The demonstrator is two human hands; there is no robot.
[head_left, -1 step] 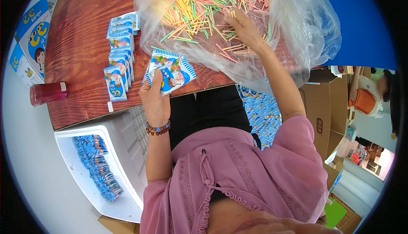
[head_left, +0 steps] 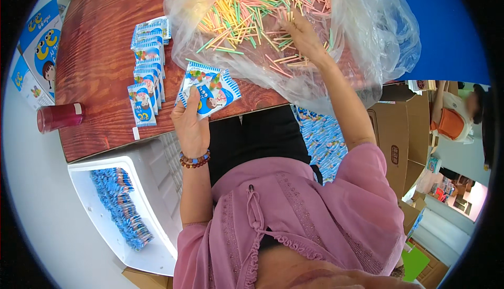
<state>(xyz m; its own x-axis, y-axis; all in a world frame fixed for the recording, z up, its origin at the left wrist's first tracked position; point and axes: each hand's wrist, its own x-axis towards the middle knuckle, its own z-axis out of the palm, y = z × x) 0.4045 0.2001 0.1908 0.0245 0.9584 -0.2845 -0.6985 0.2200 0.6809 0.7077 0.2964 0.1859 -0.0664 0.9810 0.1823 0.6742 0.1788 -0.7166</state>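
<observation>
My left hand (head_left: 191, 126) is closed on blue-and-white printed packets (head_left: 216, 96), fanned out at the table's front edge, with the thumb on top. At least two overlap there. My right hand (head_left: 302, 34) reaches into a large clear plastic bag (head_left: 362, 32) spread open on the table. Its fingers are pinched together around a few short coloured sticks, partly hidden by the hand. Around it lies a loose heap of thin pink, yellow and green sticks (head_left: 239, 13). A column of similar packets (head_left: 144, 100) overlaps on the wood, left of my left hand.
The reddish wooden table (head_left: 100, 74) carries a dark pink cup (head_left: 60, 117) at its left edge. Below stands a white foam box (head_left: 163, 257) with packed packets inside. Cardboard boxes (head_left: 391, 137) stand at the right; a person (head_left: 455, 113) is farther off.
</observation>
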